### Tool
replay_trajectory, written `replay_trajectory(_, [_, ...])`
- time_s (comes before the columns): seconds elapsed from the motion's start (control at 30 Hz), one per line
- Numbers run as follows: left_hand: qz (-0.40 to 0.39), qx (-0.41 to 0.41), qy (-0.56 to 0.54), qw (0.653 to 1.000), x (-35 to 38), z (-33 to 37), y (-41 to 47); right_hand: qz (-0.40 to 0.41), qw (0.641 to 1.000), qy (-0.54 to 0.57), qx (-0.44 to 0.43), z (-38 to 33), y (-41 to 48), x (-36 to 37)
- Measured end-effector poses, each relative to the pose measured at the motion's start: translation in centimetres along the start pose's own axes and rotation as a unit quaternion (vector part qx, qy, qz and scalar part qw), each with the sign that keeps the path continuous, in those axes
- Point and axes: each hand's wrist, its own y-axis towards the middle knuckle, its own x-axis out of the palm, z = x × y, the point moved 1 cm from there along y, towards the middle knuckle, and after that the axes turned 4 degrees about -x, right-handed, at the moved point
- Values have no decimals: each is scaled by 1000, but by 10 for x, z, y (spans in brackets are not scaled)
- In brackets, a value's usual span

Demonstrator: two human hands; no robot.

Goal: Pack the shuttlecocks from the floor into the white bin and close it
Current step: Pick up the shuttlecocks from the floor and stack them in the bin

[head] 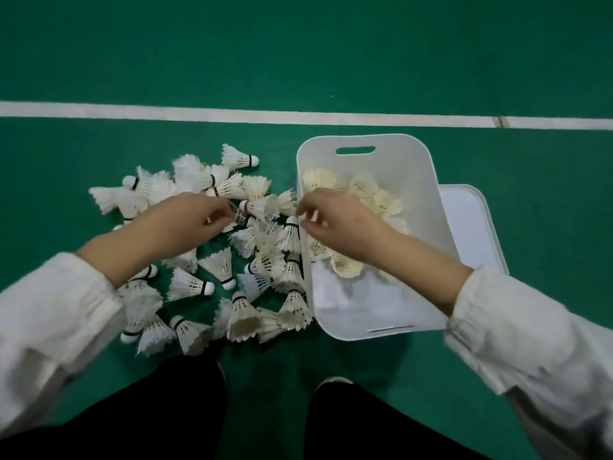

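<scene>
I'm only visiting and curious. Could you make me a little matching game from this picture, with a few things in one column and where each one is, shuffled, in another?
Things
1. white bin
2. lid
3. shuttlecock pile
4. white line

Places
A. across the green floor, beyond everything else
B. flat on the floor, right of the bin
C. left of the bin, under the left hand
D. between pile and lid, partly filled

Pairs: 1-D, 2-B, 3-C, 4-A
</scene>
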Motion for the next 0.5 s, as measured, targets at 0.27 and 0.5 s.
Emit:
replay_trajectory(0.27, [1, -84, -101, 991, 66, -82, -55, -159, 981, -107, -18, -41, 50, 109])
replay_trajectory(0.5, [26, -91, -145, 985, 111, -97, -38, -134, 979, -126, 88, -31, 63, 148])
